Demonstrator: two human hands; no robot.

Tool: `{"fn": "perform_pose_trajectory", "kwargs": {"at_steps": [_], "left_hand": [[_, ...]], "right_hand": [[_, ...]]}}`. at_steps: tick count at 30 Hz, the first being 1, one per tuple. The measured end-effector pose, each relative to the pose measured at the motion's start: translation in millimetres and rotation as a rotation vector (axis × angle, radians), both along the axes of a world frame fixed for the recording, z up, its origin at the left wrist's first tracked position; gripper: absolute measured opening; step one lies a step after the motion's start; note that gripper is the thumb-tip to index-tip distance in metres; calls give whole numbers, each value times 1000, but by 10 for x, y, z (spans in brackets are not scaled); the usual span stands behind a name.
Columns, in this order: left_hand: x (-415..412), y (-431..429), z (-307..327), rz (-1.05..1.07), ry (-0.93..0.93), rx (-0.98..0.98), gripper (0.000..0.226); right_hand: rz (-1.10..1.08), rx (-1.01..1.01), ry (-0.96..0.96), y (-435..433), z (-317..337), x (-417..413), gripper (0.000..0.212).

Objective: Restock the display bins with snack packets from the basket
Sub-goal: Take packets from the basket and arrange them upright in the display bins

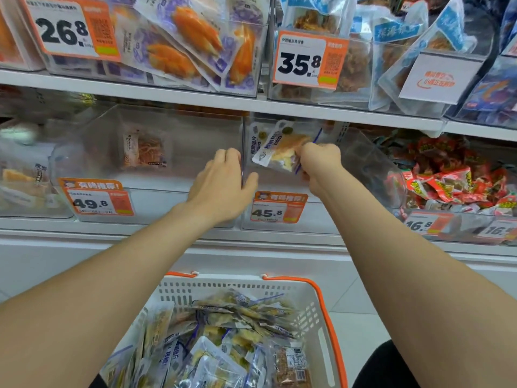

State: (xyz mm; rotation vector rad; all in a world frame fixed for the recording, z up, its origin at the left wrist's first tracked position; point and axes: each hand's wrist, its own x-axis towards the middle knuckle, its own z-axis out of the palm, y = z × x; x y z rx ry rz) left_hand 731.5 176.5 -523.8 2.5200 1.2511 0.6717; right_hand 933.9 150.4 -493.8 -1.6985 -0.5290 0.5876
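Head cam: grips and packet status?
Right grip pinches snack packet inside 45.8 bin. Left grip holds bin's left wall. Basket holds plenty more. Path clear.

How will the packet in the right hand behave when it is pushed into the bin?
Probably floppy: the packet creases where the right hand pinches it. Likely light, as a grip at one edge carries it. Its glossy film may slide on the clear bin.
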Motion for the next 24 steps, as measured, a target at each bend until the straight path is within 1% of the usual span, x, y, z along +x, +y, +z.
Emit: {"fn": "perform_pose_trajectory", "kwargs": {"at_steps": [1,2,5,6,8,10,11,13,14,16,18,22,24], "left_hand": [[41,25,-41,-6,2,-24,56],[74,43,-63,-8,2,-45,57],[121,160,-125,17,2,-87,34],[106,189,-128,29,26,-102,31],[69,211,-145,39,124,-74,35],[42,194,-162,44,239,-16,44],[43,189,-174,46,264,-2,47],[57,192,-184,52,272,6,48],[65,200,-192,56,272,11,47],[75,222,-222,67,269,27,46],[80,232,-252,76,262,49,47],[88,239,-260,71,238,52,47],[85,235,-258,58,233,44,47]], "right_hand": [[9,-36,-69,119,-30,55,5],[26,-85,-154,227,-54,111,6],[100,-231,-335,527,-144,249,20],[133,-262,-377,624,-184,299,23],[189,-269,-363,761,-262,345,27],[211,-229,-274,883,-344,397,31],[223,-210,-222,925,-378,405,31],[214,-220,-195,1019,-422,415,19],[202,-232,-208,1054,-430,409,17],[153,-230,-197,1104,-437,418,25],[112,-206,-157,1110,-445,436,26],[74,-229,-259,1122,-476,477,22],[91,-269,-299,1114,-462,484,20]]}}
